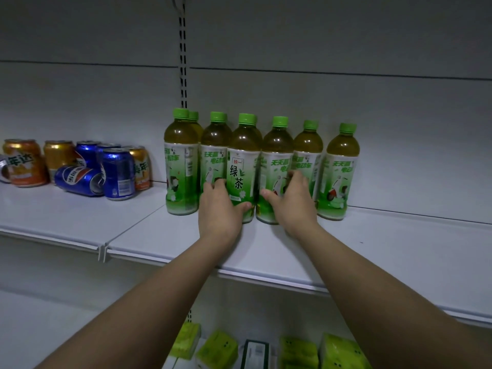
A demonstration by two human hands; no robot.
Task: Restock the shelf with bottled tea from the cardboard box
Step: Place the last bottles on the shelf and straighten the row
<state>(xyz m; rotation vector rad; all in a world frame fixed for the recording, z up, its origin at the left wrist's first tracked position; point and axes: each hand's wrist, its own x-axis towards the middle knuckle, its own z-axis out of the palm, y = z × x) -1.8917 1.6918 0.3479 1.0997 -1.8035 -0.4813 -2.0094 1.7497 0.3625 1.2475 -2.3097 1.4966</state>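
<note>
Several green-capped tea bottles stand upright in a row on the white shelf (372, 249). My left hand (218, 206) wraps the lower part of the front bottle with the large label (242, 166). Just to its right, my right hand (294, 201) grips the neighbouring bottle (274, 161), fingers curled round its right side. More bottles stand at either end: one at the far left (181, 161), one at the far right (338, 169), and others partly hidden behind the front ones. The cardboard box is out of view.
Orange and blue soda cans (117, 174) cluster on the shelf's left section, one blue can (77, 181) lying on its side. A slotted upright (182, 49) runs up the back panel. Green packets (218, 350) lie on the lower shelf.
</note>
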